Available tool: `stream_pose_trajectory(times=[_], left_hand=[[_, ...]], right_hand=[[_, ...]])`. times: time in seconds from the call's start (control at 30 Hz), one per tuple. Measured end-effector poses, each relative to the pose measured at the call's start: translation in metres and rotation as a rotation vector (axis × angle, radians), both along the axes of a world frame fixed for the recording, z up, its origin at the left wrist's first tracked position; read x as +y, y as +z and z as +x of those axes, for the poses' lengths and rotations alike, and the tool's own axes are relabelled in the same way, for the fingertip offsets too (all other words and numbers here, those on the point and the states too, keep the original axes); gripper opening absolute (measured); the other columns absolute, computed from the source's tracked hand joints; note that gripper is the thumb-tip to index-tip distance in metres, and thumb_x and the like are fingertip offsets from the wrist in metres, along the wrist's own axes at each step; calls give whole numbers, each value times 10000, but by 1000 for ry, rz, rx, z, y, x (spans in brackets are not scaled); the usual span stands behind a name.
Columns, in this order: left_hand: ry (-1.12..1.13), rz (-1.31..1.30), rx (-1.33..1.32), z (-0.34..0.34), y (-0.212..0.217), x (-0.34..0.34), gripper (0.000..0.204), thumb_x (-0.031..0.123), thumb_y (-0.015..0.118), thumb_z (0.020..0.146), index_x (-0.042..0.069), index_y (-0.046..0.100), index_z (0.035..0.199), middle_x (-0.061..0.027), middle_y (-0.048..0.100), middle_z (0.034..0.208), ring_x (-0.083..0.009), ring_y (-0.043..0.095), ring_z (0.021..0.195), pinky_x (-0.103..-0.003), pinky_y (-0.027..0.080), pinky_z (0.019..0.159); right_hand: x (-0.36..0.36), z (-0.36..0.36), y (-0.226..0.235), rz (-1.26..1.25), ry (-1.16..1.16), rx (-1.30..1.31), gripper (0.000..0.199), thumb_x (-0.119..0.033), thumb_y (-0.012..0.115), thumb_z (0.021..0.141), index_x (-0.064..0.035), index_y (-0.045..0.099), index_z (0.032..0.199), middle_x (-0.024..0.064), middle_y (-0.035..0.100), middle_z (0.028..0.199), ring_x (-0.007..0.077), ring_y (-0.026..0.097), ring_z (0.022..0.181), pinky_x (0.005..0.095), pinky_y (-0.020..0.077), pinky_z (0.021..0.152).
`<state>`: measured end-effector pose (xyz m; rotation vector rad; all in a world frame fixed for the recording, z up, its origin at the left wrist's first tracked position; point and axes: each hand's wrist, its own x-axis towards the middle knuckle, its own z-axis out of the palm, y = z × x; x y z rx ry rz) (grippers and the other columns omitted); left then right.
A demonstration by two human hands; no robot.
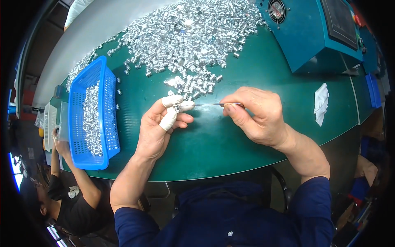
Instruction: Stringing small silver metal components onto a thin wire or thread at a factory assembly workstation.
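My left hand [154,128] pinches a small silver part [177,108] left of my right hand [258,118], which grips a thin metal rod [209,104]. The rod's long axis runs left-right toward the part, above the tabletop [201,150]; I cannot tell whether they touch.

I can read no words, numbers or signs from where I sit: nothing legible shows on the silvery metal fittings [177,41] in front of me, the blue perforated plastic basket [110,123] at my left, or the teal machine cabinet [302,37] at my right with its dark panel [339,22].
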<state>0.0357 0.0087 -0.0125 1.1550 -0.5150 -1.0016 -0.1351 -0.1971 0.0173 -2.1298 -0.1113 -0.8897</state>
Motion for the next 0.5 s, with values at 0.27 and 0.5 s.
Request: stream_pose_trajectory(times=[0.27,0.5], left_hand=[[3,-13,-71,1,-2,-1,369,132,617,1007,19,545,1351,-187,677,1220,-191,707,939,-273,579,805],[-14,23,-161,-3,6,-4,393,113,636,990,9,541,1357,-194,687,1215,-203,713,943,-286,571,803]], right_hand=[[4,0,4,-227,-5,-69,95,-12,722,847,12,698,935,92,671,729,230,649,594,313,493,535],[6,-3,-4,541,-17,255,182,-91,580,1008,33,712,1023,73,722,807,97,651,703,249,517,601]])
